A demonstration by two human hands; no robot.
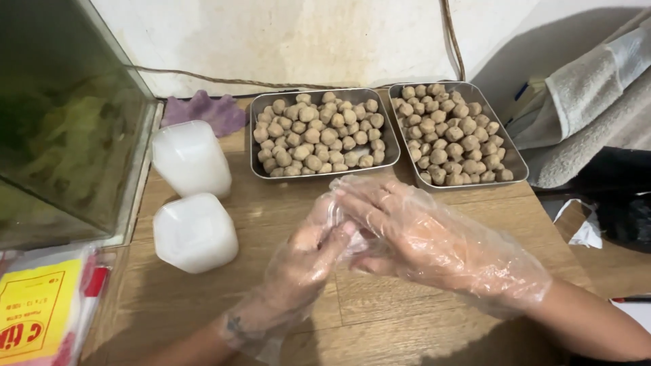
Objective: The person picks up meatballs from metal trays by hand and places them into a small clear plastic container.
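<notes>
Fingers (369, 203) of right hand (434, 240) laid loosely spread over left hand (305, 254), both in clear plastic gloves, meeting above the wooden table (380, 312) near frame centre. Left fingers curled up against the right palm; whether anything was pinched between them could not be told, only crumpled glove film visible at the contact. At 12 o'clock from the hands, near but apart: a square steel tray (256, 146) heaped with brownish balls (319, 135). At 1 o'clock, just beside it, a second steel tray (517, 163) with more balls (451, 135). At 9 to 10 o'clock, two translucent white tubs (193, 230), lying one behind the other. Purple cloth (207, 108) at 11 o'clock, behind the far tub. Glass tank (68, 135) along the left edge. Yellow and red packet (41, 312) at 8 o'clock. Grey towel (597, 102) at 2 o'clock.
</notes>
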